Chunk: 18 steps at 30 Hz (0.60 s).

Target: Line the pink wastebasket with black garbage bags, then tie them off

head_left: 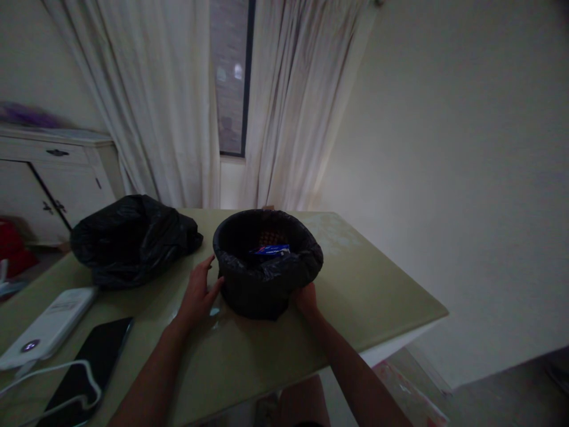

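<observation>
A round trash bin point(253, 296) lined with a black plastic bag stands upright on the table, the bag's edge folded out over the rim. Inside lies a blue packet point(272, 250), with a brown patterned surface point(270, 237) behind it. My left hand point(199, 290) clasps the bin's left side, thumb at the front and fingers reaching round the back. On the right, my right hand point(306, 298) is pressed to the bin's lower side under the bag's overhang, which hides its fingertips. A second black plastic bag point(133, 237), its mouth gaping, sits to the left.
A white power bank point(51, 323) and a dark phone point(93, 362) lie at the table's left, with a white cable point(91, 376) across the phone. The pale green table point(368, 284) ends near the wall on the right. Curtains point(164, 101) and a white cabinet point(66, 178) stand behind.
</observation>
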{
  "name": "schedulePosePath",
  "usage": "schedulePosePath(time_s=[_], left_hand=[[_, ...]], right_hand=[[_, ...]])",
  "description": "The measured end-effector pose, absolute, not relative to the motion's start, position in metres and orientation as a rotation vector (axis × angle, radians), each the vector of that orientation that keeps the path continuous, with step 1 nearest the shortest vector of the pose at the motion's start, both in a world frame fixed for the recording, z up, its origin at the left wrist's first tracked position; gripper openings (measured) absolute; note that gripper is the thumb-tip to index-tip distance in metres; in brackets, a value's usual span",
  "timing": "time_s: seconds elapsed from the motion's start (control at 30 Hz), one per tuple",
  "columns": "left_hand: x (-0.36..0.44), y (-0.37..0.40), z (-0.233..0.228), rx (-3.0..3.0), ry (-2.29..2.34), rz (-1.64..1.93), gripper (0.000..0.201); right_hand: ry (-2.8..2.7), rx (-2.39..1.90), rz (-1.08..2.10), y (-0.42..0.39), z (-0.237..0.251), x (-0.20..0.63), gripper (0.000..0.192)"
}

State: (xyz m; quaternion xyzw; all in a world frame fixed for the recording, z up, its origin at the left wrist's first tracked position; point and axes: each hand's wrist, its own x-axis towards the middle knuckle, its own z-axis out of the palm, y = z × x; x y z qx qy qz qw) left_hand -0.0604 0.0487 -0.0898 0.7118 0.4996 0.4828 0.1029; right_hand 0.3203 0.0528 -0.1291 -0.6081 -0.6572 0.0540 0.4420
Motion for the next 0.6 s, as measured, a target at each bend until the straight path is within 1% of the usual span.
schedulePosePath(time_s=[0.07, 0.1, 0.17, 0.23, 0.27, 0.4, 0.6], left_hand=[[-0.057, 0.046, -0.092, 2.026, 1.422, 1.405, 0.069], [-0.056, 0.045, -0.094, 1.993, 1.377, 1.398, 0.073], [-0.054, 0.044, -0.099, 1.961, 1.275, 1.389, 0.089], [-0.053, 0.044, -0.102, 1.974, 1.208, 1.351, 0.105], [-0.052, 0.043, -0.102, 1.986, 1.198, 1.318, 0.109], [-0.051, 0.043, -0.098, 1.969, 1.215, 1.224, 0.110], [-0.060, 0.050, -0.099, 1.883, 1.302, 1.244, 0.104]], right_hand=[[-1.634, -1.480, 0.136, 0.050, -0.130, 0.321, 0.053], [-1.639, -1.472, 0.145, 0.048, -0.129, 0.321, 0.057], [-1.671, -1.466, 0.169, 0.043, -0.127, 0.320, 0.060], [-1.725, -1.467, 0.192, 0.038, -0.123, 0.317, 0.057], [-1.750, -1.463, 0.201, 0.037, -0.120, 0.315, 0.056], [-1.801, -1.426, 0.256, 0.032, -0.110, 0.308, 0.053], [-1.853, -1.499, 0.360, 0.031, -0.101, 0.303, 0.047]])
